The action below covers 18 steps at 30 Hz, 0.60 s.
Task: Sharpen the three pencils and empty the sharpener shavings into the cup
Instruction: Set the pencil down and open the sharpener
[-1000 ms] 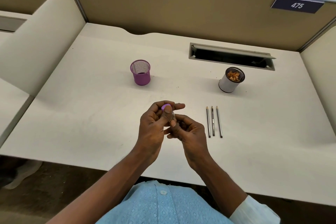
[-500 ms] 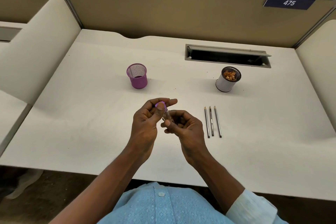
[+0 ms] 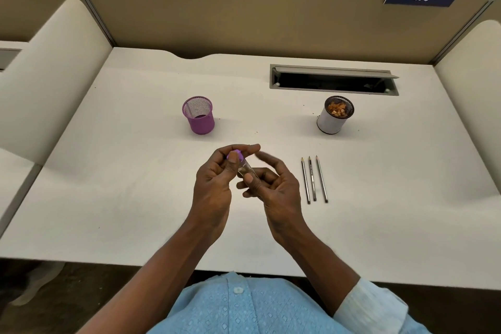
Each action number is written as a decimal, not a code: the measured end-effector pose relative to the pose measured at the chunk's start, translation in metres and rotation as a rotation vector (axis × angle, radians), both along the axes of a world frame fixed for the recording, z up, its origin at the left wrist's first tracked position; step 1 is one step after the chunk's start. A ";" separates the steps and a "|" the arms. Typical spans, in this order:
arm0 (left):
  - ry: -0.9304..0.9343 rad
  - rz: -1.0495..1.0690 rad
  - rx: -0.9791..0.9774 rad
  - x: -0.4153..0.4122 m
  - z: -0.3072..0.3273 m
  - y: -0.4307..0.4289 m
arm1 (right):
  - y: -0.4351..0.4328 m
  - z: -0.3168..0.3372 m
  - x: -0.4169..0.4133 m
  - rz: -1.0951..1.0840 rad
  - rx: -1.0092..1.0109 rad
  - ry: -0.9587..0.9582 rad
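Two hands are meeting over the middle of the tabletop (image 3: 130, 198), nearer its front edge, and between them they are holding the sharpener (image 3: 244, 167). The left hand (image 3: 214, 187) is pinching the purple cap (image 3: 234, 156) between thumb and fingertips. The right hand (image 3: 279, 190) is gripping the clear barrel (image 3: 247, 171) lower down, thumb pressed on it. Its forefinger is blurred, so I cannot tell whether that finger is touching.

Three pencils (image 3: 314, 179) are lying side by side just right of the right hand, points toward the back edge. A white cup (image 3: 331, 125), already holding orange-brown shavings, is standing toward the back right, near the cable slot (image 3: 333, 73). A purple mesh cup (image 3: 201, 123) is standing back left of the hands, well apart from the white one.

Judging by the grip, cap and barrel are being worked against each other, though whether apart or together I cannot tell. Doing it well is calling for a firm pinch on the cap, a straight pull or twist, and the barrel's open end pointing upward, so nothing is spilling before it is over the white cup.
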<state>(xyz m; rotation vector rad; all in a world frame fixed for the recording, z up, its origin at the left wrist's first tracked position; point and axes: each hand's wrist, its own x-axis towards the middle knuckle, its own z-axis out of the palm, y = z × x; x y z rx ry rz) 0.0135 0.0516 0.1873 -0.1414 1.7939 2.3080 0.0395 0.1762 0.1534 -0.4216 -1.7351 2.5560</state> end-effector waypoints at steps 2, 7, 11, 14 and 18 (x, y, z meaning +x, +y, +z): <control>0.007 0.002 0.009 -0.001 0.000 0.000 | 0.000 -0.001 0.000 0.006 0.028 0.012; 0.004 0.007 0.048 -0.004 -0.003 -0.002 | -0.001 -0.001 0.001 0.015 0.038 -0.004; -0.014 0.025 0.071 -0.005 -0.006 -0.004 | -0.002 -0.002 0.000 0.002 0.045 -0.011; -0.023 0.031 0.050 -0.006 -0.007 -0.006 | -0.002 -0.003 0.000 0.006 0.053 -0.012; -0.039 0.035 0.058 -0.004 -0.001 -0.005 | -0.002 -0.005 -0.001 0.008 0.043 -0.007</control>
